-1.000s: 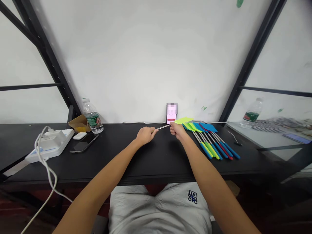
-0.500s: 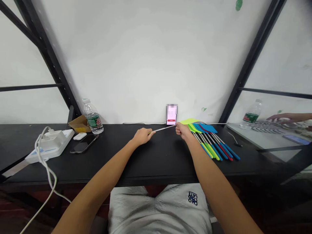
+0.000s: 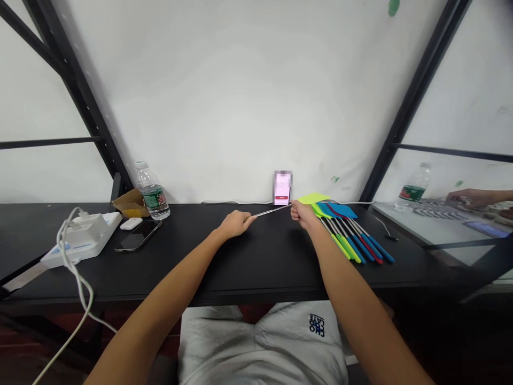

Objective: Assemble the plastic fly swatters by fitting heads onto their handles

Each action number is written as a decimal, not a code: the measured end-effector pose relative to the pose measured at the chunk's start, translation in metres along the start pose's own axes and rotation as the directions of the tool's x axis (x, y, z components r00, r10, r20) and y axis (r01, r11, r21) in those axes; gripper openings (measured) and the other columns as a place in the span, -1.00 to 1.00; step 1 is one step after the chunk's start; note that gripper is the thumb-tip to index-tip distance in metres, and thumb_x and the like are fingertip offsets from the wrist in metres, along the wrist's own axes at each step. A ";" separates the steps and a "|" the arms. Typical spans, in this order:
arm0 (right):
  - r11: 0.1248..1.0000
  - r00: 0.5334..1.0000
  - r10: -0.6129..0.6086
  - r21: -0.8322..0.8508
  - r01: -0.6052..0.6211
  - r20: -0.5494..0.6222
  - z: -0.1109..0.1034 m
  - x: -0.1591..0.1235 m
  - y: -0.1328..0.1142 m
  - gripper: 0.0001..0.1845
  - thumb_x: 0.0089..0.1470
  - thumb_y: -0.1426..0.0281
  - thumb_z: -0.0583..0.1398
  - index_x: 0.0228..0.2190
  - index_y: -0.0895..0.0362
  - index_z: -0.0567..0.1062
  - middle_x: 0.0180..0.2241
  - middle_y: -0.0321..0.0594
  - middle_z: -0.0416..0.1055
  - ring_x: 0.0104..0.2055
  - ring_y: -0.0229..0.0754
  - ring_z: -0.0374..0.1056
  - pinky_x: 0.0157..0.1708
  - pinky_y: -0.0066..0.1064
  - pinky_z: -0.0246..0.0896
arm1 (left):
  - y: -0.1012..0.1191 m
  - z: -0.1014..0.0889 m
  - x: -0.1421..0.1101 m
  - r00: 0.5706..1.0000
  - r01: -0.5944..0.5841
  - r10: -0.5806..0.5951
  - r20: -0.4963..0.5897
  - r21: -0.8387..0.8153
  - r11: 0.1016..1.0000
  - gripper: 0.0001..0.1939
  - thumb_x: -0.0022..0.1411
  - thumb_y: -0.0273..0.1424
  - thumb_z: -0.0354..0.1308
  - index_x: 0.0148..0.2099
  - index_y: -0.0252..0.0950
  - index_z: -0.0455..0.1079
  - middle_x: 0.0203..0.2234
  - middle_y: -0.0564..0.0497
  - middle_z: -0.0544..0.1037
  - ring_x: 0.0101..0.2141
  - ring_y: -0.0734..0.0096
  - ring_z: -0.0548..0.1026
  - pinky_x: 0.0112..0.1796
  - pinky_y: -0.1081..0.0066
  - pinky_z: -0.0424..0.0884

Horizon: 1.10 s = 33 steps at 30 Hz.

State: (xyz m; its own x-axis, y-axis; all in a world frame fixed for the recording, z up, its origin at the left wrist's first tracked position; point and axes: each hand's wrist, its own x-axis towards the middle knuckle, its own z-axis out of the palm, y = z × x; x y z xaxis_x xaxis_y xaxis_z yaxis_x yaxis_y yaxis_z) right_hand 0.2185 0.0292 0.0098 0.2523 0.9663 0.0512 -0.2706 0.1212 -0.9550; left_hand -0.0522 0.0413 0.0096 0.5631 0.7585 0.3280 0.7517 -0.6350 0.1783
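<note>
A telescopic fly swatter (image 3: 314, 198) with a yellow-green head and a thin metal rod stretches between my two hands above the black table. My left hand (image 3: 235, 223) is closed around its handle end, which the fingers mostly hide. On the rod, just below the head, my right hand (image 3: 303, 215) is closed. Beside and beneath my right forearm lies a fanned row of several more fly swatters (image 3: 343, 210) in blue, green, yellow-green and red, heads toward the wall and handles toward me.
A lit phone (image 3: 282, 190) leans on the wall. At left are a water bottle (image 3: 154, 198), a cardboard box (image 3: 130, 203), a white case (image 3: 131, 224), a dark phone (image 3: 138, 236) and a power strip (image 3: 100, 235) with cables. Another person's hand (image 3: 465, 196) is over the table at right.
My right hand has shifted slightly to the right, and the swatter's head has risen a little with it. My left hand stays nearly in place. The other person's hand has moved right.
</note>
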 end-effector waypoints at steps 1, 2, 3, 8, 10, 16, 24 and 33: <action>1.000 1.000 0.002 0.001 -0.002 0.003 -0.001 0.000 -0.001 -0.57 0.04 0.42 0.24 -0.60 0.06 0.05 -0.72 -0.51 -0.07 -0.71 -0.44 -0.17 -0.77 -0.58 -0.27 | -0.001 -0.001 0.000 1.000 -0.003 0.004 0.008 -0.019 1.000 -0.44 0.38 -0.01 -0.21 -0.42 -0.24 0.40 -0.52 -0.01 0.49 -0.46 0.35 0.40 -0.42 0.42 0.14; 1.000 1.000 0.002 0.002 -0.002 0.004 -0.002 0.000 -0.001 -0.57 0.05 0.43 0.24 -0.60 0.06 0.05 -0.72 -0.51 -0.07 -0.71 -0.44 -0.17 -0.77 -0.58 -0.27 | -0.001 -0.001 0.000 1.000 -0.008 0.009 0.014 -0.037 0.999 -0.43 0.38 -0.01 -0.21 -0.43 -0.24 0.39 -0.53 0.00 0.48 -0.48 0.37 0.38 -0.43 0.42 0.14; 1.000 1.000 0.002 0.003 -0.002 0.006 -0.002 0.000 -0.002 -0.58 0.06 0.44 0.23 -0.59 0.06 0.06 -0.72 -0.51 -0.07 -0.71 -0.45 -0.16 -0.77 -0.58 -0.27 | -0.002 -0.002 0.000 1.000 -0.014 0.016 0.021 -0.055 0.998 -0.42 0.38 0.00 -0.21 -0.45 -0.25 0.39 -0.55 0.00 0.47 -0.49 0.38 0.36 -0.44 0.42 0.13; 1.000 0.999 0.021 -0.015 -0.020 0.025 -0.004 -0.001 0.000 -0.58 0.09 0.43 0.20 -0.60 0.07 0.05 -0.72 -0.51 -0.09 -0.72 -0.46 -0.17 -0.76 -0.58 -0.28 | -0.006 0.000 -0.001 0.999 -0.006 0.010 0.039 -0.108 0.994 -0.40 0.36 0.03 -0.21 -0.47 -0.27 0.36 -0.57 0.02 0.44 -0.52 0.42 0.31 -0.46 0.44 0.10; 0.998 0.999 0.050 -0.042 -0.050 0.004 -0.002 0.000 0.004 -0.58 0.11 0.41 0.18 -0.61 0.07 0.05 -0.73 -0.51 -0.09 -0.73 -0.45 -0.18 -0.77 -0.58 -0.29 | -0.008 0.001 -0.002 0.999 0.028 -0.025 0.038 -0.088 0.996 -0.42 0.36 0.02 -0.18 -0.47 -0.27 0.37 -0.56 0.01 0.45 -0.51 0.41 0.34 -0.46 0.44 0.10; 0.997 0.995 0.051 -0.058 -0.057 -0.089 0.005 0.000 0.013 -0.58 0.10 0.40 0.17 -0.61 0.06 0.04 -0.75 -0.50 -0.07 -0.74 -0.44 -0.17 -0.78 -0.57 -0.31 | -0.011 0.004 -0.003 0.993 0.118 -0.117 0.023 -0.041 0.992 -0.48 0.34 0.01 -0.13 -0.40 -0.24 0.42 -0.48 -0.03 0.51 -0.41 0.31 0.44 -0.41 0.44 0.15; 0.998 0.987 0.053 -0.024 -0.057 -0.154 0.007 -0.002 0.008 -0.61 0.17 0.35 0.13 -0.61 0.08 0.09 -0.74 -0.49 -0.02 -0.76 -0.45 -0.12 -0.78 -0.58 -0.29 | -0.013 0.008 -0.001 0.990 0.140 -0.139 0.008 -0.061 0.988 -0.52 0.33 -0.01 -0.09 -0.33 -0.23 0.47 -0.44 -0.01 0.55 -0.39 0.33 0.46 -0.40 0.44 0.19; 0.993 0.930 -0.051 -0.118 0.008 -0.365 -0.005 0.003 0.006 -0.79 0.14 0.39 0.08 -0.52 0.16 0.31 -0.65 -0.28 0.32 -0.75 -0.40 0.05 -0.81 -0.57 -0.17 | -0.020 0.009 -0.001 0.984 0.167 -0.170 -0.056 -0.058 0.984 -0.57 0.32 -0.04 -0.04 -0.33 -0.23 0.48 -0.42 -0.02 0.55 -0.37 0.32 0.47 -0.39 0.44 0.20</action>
State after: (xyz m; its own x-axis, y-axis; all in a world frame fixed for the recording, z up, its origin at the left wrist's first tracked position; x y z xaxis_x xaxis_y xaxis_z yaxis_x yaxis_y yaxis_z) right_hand 0.2217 0.0314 0.0028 0.5873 0.8093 -0.0102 -0.1573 0.1018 -0.9823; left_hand -0.0642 0.0547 -0.0027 0.4070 0.8460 0.3444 0.8137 -0.5071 0.2842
